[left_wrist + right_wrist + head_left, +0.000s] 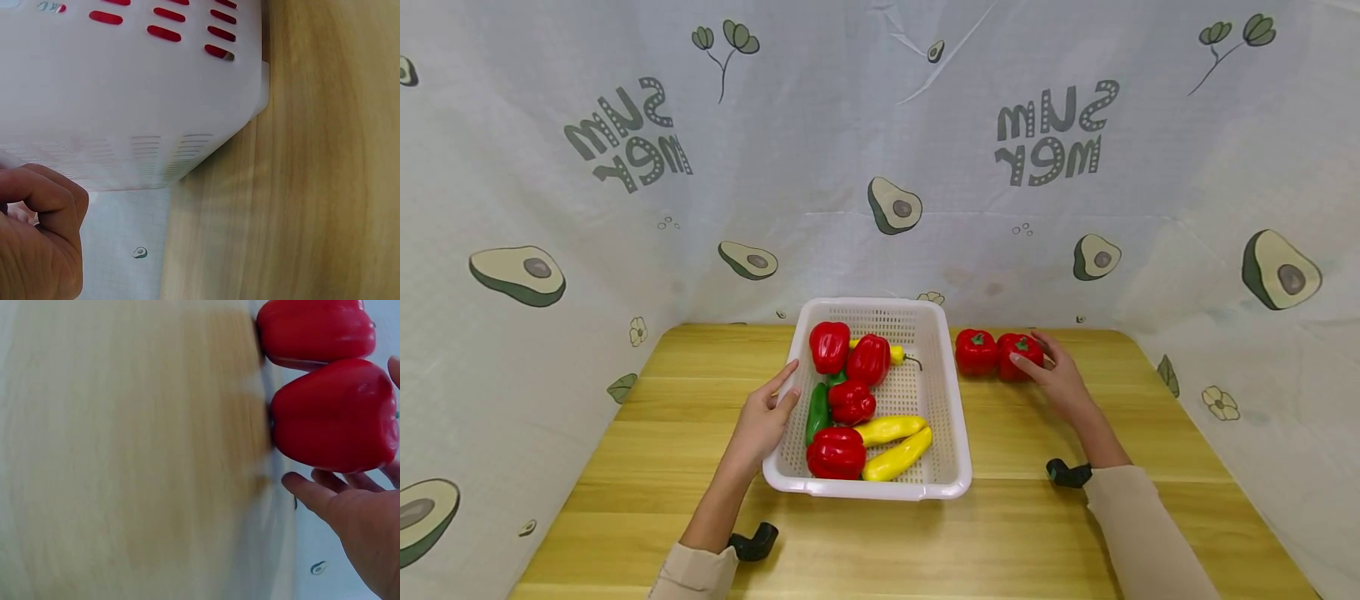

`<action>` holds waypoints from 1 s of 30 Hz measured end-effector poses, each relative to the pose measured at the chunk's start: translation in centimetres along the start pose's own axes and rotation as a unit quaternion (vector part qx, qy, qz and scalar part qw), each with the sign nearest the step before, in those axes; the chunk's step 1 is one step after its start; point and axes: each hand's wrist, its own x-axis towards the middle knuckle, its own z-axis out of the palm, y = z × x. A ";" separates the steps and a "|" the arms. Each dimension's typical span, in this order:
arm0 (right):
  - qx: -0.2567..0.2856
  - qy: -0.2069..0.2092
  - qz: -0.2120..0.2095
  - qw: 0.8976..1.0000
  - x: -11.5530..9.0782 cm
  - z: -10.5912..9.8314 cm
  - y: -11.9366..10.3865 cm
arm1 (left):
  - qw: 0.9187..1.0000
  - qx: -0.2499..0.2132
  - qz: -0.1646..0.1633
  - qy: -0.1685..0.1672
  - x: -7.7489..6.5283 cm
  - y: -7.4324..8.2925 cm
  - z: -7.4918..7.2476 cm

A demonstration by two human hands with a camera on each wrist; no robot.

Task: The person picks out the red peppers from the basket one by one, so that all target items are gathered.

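One red pepper (335, 417) sits partly encircled by the right hand (1062, 385).

Forward-down head view over basket (867, 488)

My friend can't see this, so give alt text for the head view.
A left hand holds a white basket of red, yellow and green peppers; the right hand is around one of two red peppers alongside. Avocado-print cloth hangs behind.

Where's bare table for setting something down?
Free: table left of the left hand, between basket and right forearm, and right of that forearm. Crowded: the back strip right of the basket, with two red peppers and the right hand.
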 end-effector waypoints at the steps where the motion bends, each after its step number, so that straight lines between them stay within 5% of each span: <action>1: 0.000 0.002 -0.005 1.000 -0.1 -0.1 -0.1 | 1.000 0.000 0.000 0.000 0.0 0.0 0.0; 10: 0.005 0.032 -0.061 0.998 -1.3 -0.7 -1.8 | 1.000 -0.001 0.004 0.000 -0.1 -0.2 -0.1; 18: -0.051 0.067 -0.117 0.990 -2.7 0.2 -5.1 | 1.000 -0.004 0.003 0.002 0.0 -0.1 0.1; 30: -0.018 -0.016 -0.152 0.988 -4.6 4.9 -9.4 | 1.000 -0.004 0.009 0.001 0.2 -0.3 0.0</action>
